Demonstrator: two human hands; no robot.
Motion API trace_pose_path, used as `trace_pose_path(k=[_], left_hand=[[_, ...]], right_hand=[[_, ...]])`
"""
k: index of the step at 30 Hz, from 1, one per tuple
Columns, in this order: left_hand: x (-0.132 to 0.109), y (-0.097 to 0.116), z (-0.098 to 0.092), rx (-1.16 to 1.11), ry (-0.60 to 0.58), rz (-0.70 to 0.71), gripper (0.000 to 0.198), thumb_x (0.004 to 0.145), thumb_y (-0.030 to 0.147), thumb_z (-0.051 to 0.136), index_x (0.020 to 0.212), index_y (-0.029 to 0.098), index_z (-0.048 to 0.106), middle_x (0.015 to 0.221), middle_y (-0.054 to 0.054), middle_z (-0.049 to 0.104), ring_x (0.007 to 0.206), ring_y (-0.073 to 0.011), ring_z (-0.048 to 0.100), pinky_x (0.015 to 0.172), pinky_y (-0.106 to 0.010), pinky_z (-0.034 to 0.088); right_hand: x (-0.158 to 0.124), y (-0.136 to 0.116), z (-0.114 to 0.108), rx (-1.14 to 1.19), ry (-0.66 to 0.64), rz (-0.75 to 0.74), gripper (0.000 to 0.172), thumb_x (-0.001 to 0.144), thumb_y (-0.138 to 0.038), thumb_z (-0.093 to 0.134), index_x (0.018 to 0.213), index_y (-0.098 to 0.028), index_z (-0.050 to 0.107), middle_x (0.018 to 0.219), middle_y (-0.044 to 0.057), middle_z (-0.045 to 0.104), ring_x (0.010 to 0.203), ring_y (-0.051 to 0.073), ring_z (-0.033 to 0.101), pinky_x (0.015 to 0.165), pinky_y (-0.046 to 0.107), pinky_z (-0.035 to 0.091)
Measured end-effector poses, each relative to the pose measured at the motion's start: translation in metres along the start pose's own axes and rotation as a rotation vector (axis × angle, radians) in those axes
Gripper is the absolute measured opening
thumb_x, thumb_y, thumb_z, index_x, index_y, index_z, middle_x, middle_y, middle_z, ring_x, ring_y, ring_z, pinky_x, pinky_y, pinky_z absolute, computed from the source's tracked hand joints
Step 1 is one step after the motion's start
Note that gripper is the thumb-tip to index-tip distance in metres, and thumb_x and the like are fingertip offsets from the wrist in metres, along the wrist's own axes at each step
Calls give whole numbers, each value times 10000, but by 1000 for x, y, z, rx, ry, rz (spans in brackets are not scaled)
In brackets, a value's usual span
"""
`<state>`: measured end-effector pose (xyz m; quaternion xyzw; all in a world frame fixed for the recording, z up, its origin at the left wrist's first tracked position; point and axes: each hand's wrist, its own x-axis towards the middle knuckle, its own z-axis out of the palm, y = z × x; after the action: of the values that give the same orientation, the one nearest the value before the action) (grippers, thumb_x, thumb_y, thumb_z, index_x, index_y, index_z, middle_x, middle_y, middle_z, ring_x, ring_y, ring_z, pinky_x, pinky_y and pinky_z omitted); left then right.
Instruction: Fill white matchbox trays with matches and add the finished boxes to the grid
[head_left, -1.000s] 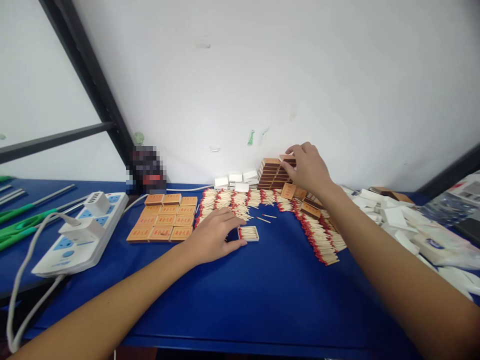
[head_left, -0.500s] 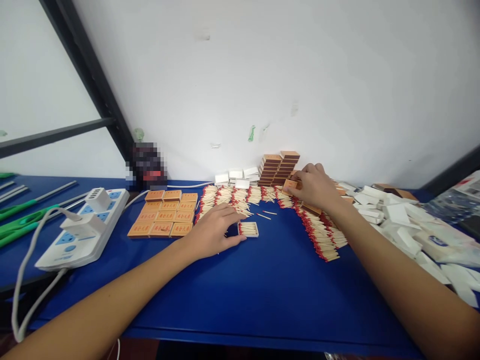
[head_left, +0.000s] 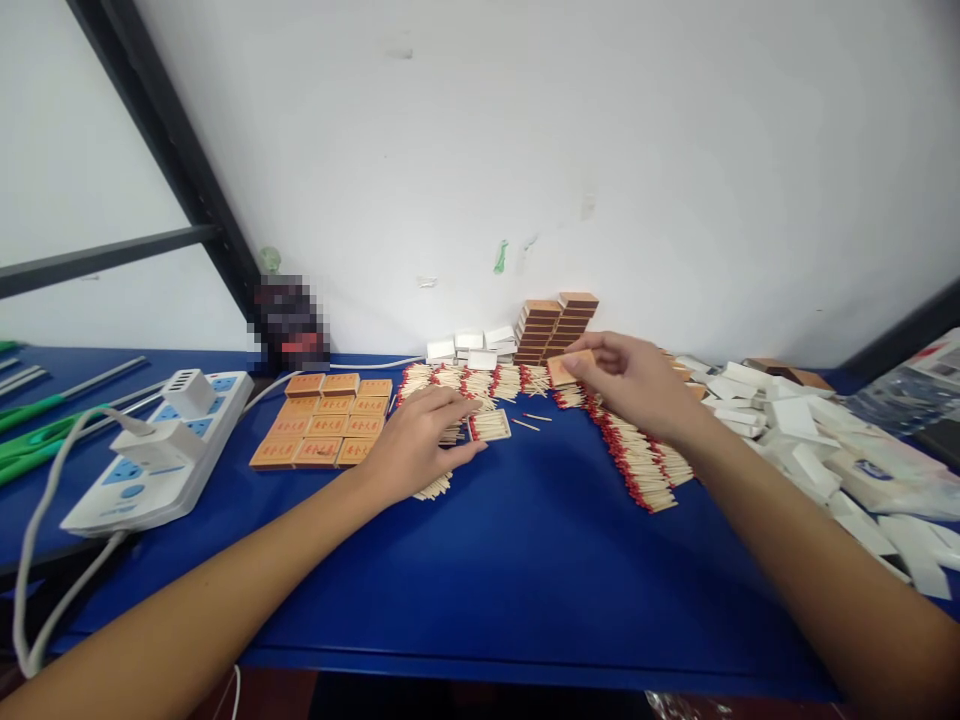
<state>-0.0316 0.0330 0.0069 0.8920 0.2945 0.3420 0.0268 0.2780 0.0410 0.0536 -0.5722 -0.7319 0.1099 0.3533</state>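
My left hand (head_left: 417,440) pinches a small white matchbox tray (head_left: 490,425) filled with red-tipped matches and lifts it just off the blue table (head_left: 525,560). My right hand (head_left: 634,380) holds an orange matchbox sleeve (head_left: 562,368) by its edge, raised over the row of loose matches (head_left: 480,383). The two hands are about a hand's width apart. A stack of orange sleeves (head_left: 559,325) stands against the wall behind my right hand.
Finished orange matchboxes (head_left: 322,420) lie in a flat grid on the left. A white power strip (head_left: 161,440) with plugs and cable sits further left, beside green-handled tools (head_left: 37,430). White empty trays (head_left: 795,430) are heaped at the right. More matches (head_left: 637,465) run diagonally.
My right hand left the sleeve stack, picked an orange sleeve and brought it leftward. My left hand lifted the filled tray slightly and moved it back toward the match row.
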Motion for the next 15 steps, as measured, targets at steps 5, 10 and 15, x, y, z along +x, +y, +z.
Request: trace_pose_path(k=[5, 10, 15], left_hand=[[2, -1, 0, -56, 116, -50, 346, 927, 311, 819, 1245, 195, 749, 1117, -77, 741, 965, -206, 714, 863, -372, 596], [4, -1, 1, -118, 143, -69, 349, 884, 275, 861, 1208, 187, 766, 1074, -67, 744, 965, -199, 708, 868, -358, 591], [4, 0, 1, -150, 130, -73, 363, 887, 282, 858, 1223, 174, 775, 1069, -74, 732, 939, -192, 704, 838, -344, 585]], right_hand=[[-25, -26, 33, 530, -121, 211, 538, 858, -691, 744, 1080, -205, 679, 734, 21, 641, 570, 159, 573, 462, 285, 421], [-29, -27, 50, 644, -222, 222, 548, 848, -681, 770, 1079, -189, 704, 732, 13, 643, 604, 148, 579, 500, 277, 455], [-33, -26, 54, 649, -243, 218, 535, 921, -664, 706, 1153, -183, 696, 737, 4, 647, 591, 131, 563, 539, 279, 455]])
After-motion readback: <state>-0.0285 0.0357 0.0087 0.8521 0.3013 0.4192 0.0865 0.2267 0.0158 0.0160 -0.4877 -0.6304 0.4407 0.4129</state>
